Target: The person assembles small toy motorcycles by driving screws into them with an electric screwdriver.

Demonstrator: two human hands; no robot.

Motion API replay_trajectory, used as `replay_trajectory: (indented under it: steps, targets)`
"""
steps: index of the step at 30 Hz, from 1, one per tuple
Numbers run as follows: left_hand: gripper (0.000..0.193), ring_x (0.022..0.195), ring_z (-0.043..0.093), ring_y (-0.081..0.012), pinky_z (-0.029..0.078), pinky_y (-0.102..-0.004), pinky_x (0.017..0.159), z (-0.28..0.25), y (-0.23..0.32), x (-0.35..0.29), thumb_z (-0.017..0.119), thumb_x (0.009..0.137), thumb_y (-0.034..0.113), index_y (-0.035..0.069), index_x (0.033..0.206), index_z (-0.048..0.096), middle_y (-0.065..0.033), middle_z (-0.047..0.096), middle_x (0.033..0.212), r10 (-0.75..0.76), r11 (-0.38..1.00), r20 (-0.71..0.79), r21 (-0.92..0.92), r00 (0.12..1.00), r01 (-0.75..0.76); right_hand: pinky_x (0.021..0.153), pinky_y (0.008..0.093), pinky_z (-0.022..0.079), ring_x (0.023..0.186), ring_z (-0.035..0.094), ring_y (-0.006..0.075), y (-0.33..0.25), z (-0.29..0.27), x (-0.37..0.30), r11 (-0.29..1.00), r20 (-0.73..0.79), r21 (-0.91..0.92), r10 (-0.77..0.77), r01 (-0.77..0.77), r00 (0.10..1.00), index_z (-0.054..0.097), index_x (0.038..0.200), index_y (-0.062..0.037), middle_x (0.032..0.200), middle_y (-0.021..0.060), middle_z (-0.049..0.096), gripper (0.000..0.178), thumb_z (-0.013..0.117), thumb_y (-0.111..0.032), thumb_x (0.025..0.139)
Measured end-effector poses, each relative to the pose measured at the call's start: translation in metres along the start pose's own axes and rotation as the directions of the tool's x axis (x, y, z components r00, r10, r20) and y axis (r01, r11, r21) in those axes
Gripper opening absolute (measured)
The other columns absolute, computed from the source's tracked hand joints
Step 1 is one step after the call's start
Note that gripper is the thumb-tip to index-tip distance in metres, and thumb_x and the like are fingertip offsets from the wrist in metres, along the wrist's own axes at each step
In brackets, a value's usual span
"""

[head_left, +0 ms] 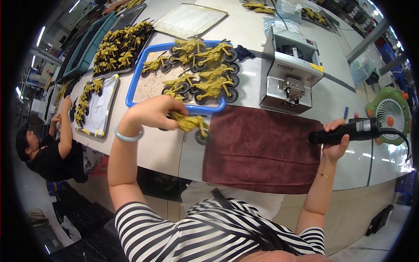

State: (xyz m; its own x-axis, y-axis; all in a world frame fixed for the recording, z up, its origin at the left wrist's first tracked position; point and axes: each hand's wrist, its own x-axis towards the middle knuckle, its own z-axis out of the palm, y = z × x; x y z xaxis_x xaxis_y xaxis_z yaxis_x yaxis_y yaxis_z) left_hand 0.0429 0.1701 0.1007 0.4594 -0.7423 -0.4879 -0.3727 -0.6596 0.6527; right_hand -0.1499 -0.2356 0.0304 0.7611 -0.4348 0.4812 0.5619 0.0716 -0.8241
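My left hand (155, 111) is closed on a yellow toy motorcycle (188, 123) with dark wheels, lifted between the blue tray (131, 89) and a dark red towel (262, 148). Several similar yellow motorcycles (214, 87) lie in the tray, just beyond that hand. At the towel's right edge, the fingers of my right hand (335, 146) wrap around a black corded electric screwdriver (364, 129). It lies sideways in my grip, its narrow end toward the towel and its cable trailing off to the right.
A grey metal machine (288, 65) stands behind the towel. At the right is a green fan (387, 109); a blue pen (346, 112) lies near it. Trays of yellow motorcycles (120, 50) fill the left side, where a co-worker (52, 150) in black works. A flat pale board (190, 19) lies at the back.
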Motion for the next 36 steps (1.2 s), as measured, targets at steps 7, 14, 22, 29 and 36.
replay_trajectory:
  steps: [7, 14, 22, 29, 36]
  targets:
    - [0.036, 0.077, 0.053, -0.0267, 0.042, -0.0346, 0.071, 0.105, 0.064, 0.063, 0.065, 0.061, 0.017, -0.001, 0.091, 0.059, -0.0125, 0.056, 0.078, 0.551, 0.834, -0.357, 0.22, 0.754, -0.506, 0.06, 0.0319, 0.042, 0.06, 0.047, 0.0167, -0.002, 0.025, 0.01, 0.993, -0.034, -0.115, -0.044, 0.04, 0.998, 0.014, 0.137, -0.0138, 0.073, 0.0079, 0.047, 0.078, 0.057, -0.046, 0.082]
    - [0.035, 0.082, 0.048, -0.0266, 0.041, -0.0352, 0.072, 0.147, 0.068, 0.109, 0.066, 0.061, 0.015, 0.001, 0.092, 0.057, -0.0096, 0.049, 0.089, 0.61, 0.786, -0.377, 0.398, 0.697, -0.472, 0.054, 0.0292, 0.046, 0.053, 0.051, 0.0168, -0.026, 0.098, 0.071, 0.929, -0.008, -0.183, -0.329, 0.322, 0.944, 0.013, 0.136, -0.0053, 0.068, 0.0108, 0.052, 0.083, 0.05, -0.056, 0.081]
    - [0.041, 0.082, 0.05, -0.025, 0.041, -0.0353, 0.072, 0.145, 0.058, 0.11, 0.069, 0.063, 0.011, 0.008, 0.102, 0.057, -0.007, 0.053, 0.09, 0.623, 0.776, -0.422, 0.23, 0.659, -0.587, 0.056, 0.0292, 0.046, 0.054, 0.052, 0.017, 0.002, 0.115, 0.096, 0.922, 0.159, -0.3, -0.206, 0.246, 0.966, 0.017, 0.134, -0.0087, 0.067, 0.0091, 0.05, 0.084, 0.047, -0.063, 0.078]
    - [0.034, 0.08, 0.05, -0.0222, 0.041, -0.0339, 0.07, 0.148, 0.053, 0.115, 0.07, 0.063, 0.011, 0.008, 0.096, 0.063, -0.0044, 0.054, 0.086, 0.629, 0.765, -0.444, 0.206, 0.638, -0.611, 0.053, 0.0289, 0.047, 0.053, 0.053, 0.016, 0.009, 0.119, 0.101, 0.922, 0.267, -0.279, -0.195, 0.269, 0.944, 0.028, 0.114, -0.0044, 0.065, 0.009, 0.052, 0.071, 0.045, -0.063, 0.079]
    - [0.034, 0.079, 0.05, -0.0215, 0.041, -0.033, 0.069, 0.15, 0.05, 0.115, 0.07, 0.063, 0.011, 0.009, 0.096, 0.064, -0.0037, 0.053, 0.085, 0.626, 0.766, -0.465, 0.214, 0.627, -0.606, 0.053, 0.0288, 0.044, 0.051, 0.05, 0.0163, -0.015, 0.142, 0.041, 0.948, 0.067, -0.319, 0.011, 0.011, 0.998, 0.016, 0.132, -0.0092, 0.066, 0.007, 0.049, 0.094, 0.045, -0.073, 0.07]
